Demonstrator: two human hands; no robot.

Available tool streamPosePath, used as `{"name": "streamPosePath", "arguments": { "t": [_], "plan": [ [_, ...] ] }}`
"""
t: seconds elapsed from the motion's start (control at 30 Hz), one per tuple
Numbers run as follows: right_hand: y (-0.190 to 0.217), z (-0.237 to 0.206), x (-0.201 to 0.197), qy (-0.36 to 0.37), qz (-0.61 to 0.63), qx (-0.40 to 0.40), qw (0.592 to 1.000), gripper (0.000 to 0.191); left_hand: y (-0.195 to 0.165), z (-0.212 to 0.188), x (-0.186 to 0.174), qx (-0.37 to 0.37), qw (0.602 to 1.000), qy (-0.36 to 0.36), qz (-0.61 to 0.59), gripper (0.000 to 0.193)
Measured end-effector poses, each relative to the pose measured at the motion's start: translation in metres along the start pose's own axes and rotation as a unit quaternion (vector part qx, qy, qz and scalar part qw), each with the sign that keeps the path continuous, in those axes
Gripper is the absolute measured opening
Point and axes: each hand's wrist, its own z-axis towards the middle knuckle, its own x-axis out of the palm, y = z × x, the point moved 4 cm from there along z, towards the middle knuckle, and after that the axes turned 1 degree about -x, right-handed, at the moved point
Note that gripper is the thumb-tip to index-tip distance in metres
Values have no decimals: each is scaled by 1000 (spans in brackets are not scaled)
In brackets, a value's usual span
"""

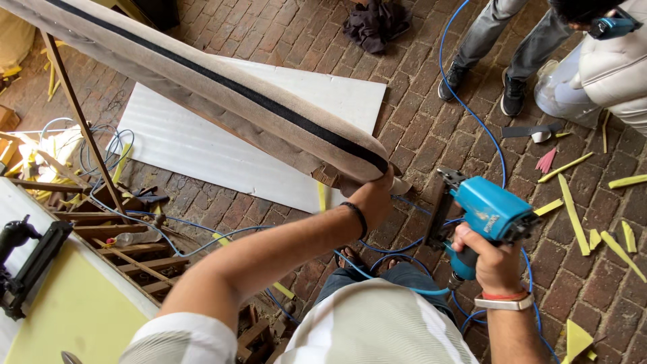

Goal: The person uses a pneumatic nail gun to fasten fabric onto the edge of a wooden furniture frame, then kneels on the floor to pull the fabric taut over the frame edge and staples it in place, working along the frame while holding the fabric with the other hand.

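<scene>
While the left hand (375,199) grips the upholstered panel (222,91), right-hand fingers (486,254) clench a blue stapler (486,217).

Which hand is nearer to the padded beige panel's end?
Left. The left hand grips the end of the padded panel from below; the right hand is apart to its right, holding the blue staple gun.

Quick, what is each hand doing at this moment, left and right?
Left hand: closed on the end of the upholstered panel.
Right hand: closed around the blue staple gun.
</scene>
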Motion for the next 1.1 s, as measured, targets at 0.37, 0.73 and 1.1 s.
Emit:
{"name": "streamPosePath", "arguments": {
  "t": [0.37,0.73,1.1],
  "plan": [
    [-14,94,-41,92,124,88,984,43,-46,43,53,-199,838,-56,-505,21],
    [-38,211,-68,209,215,209,931,37,-90,62,2,-390,532,13,-751,40],
    [-51,227,-63,143,327,327,875,37,-139,26,-5,-451,359,75,-814,62]
  ]
}}
